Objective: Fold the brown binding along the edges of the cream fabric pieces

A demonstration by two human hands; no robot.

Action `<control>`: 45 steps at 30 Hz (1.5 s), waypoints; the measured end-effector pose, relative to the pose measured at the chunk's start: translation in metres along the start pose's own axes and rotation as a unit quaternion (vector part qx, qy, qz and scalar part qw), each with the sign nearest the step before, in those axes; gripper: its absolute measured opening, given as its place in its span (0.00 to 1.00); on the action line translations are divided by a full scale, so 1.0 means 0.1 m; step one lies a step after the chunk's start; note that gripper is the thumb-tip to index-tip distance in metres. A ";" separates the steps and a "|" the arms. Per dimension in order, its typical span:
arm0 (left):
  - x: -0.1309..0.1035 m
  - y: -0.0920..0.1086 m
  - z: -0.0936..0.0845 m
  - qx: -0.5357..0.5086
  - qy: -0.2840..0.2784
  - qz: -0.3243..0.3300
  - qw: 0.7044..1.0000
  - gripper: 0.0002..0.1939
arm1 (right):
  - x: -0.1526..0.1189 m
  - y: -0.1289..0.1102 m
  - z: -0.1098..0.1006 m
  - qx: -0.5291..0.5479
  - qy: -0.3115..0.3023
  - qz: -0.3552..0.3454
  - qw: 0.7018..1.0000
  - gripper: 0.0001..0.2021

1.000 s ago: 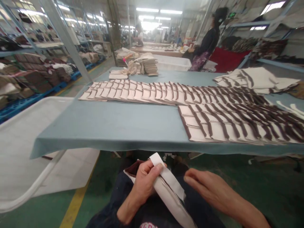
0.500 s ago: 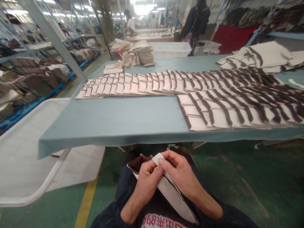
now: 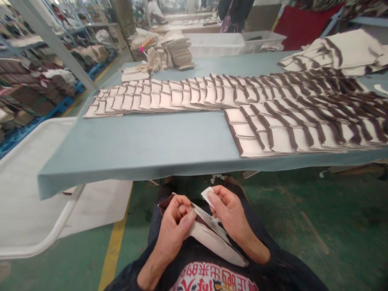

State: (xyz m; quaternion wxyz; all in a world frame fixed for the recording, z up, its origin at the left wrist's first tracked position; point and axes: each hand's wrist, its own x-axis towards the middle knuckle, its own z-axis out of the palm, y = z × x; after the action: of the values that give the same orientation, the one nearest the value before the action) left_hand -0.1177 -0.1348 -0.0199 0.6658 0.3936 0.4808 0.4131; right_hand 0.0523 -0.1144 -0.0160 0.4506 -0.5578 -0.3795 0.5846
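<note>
Over my lap lies a folded cream fabric piece with dark brown lining. My left hand grips it near its upper left end, thumb and fingers pinched on the edge. Just to the right, my right hand pinches a small white piece between thumb and fingers, a little above the fabric. The two hands are apart.
In front stands a table with a blue-green cloth, bearing long overlapping rows of cream and brown pieces. Fabric stacks sit at its back. A white-railed cart is at left. A person stands beyond.
My hands have moved apart; the right one has drawn the small white piece away from the fabric. The view has tipped down slightly, and the table appears higher.
</note>
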 end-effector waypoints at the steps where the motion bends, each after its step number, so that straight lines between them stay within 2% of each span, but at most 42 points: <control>1: -0.02 0.00 -0.05 0.027 -0.002 -0.012 1.000 0.28 | -0.02 0.04 0.01 -0.005 -0.016 0.009 1.000 0.26; 3: -0.06 -0.01 -0.13 0.087 -0.006 -0.024 0.996 0.29 | -0.07 0.11 0.04 -0.010 -0.045 0.019 0.999 0.25; 8: -0.13 -0.01 -0.23 0.210 0.018 0.008 0.978 0.26 | -0.13 0.18 0.06 -0.017 -0.085 0.043 0.995 0.22; 14: -0.12 0.12 -0.24 0.242 -0.055 0.027 0.968 0.21 | -0.16 0.06 0.03 -0.061 -0.101 0.035 0.992 0.18; 16: -0.11 0.13 -0.24 0.247 -0.063 0.032 0.966 0.20 | -0.17 0.02 0.04 -0.077 -0.105 0.028 0.991 0.17; 24: -0.08 0.14 -0.22 0.223 -0.040 0.024 0.974 0.19 | -0.19 -0.12 0.07 -0.138 -0.091 0.002 0.986 0.15; 31: 0.00 0.17 -0.16 0.117 0.002 -0.002 0.993 0.20 | -0.22 -0.23 0.16 -0.170 -0.065 -0.002 0.983 0.17; 36: 0.01 0.14 -0.15 0.107 0.002 -0.007 0.994 0.22 | -0.19 -0.17 0.22 -0.194 -0.036 -0.009 0.980 0.17; 45: 0.01 0.10 -0.15 0.095 0.003 -0.014 0.995 0.22 | -0.14 -0.07 0.21 -0.244 -0.025 -0.031 0.969 0.16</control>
State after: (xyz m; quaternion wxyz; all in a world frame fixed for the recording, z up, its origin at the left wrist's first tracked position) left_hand -0.1339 -0.1289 -0.0143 0.6294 0.4474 0.5254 0.3573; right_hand 0.0321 -0.1240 -0.0032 0.3088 -0.6243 -0.5388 0.4739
